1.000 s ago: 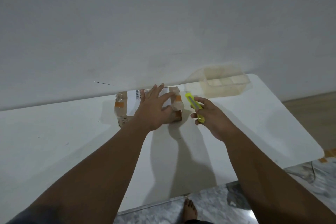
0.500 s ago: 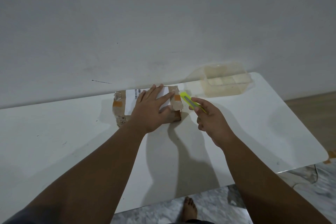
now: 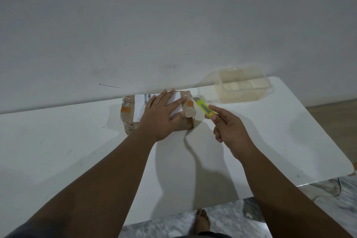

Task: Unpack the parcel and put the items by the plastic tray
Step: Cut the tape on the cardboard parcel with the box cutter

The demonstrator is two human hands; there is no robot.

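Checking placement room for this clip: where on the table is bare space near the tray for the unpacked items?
Bare tabletop lies in front of the tray, right of the right hand holding the cutter. Crowded: the gap between parcel and tray, where the cutter points; left hand covers the parcel.

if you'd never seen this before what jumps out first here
The bright yellow utility knife stands out, held in the right hand with its tip beside the right end of the taped cardboard parcel. The left hand lies flat on top of that parcel, near the back edge of the white table. A clear plastic tray sits at the far right by the wall.
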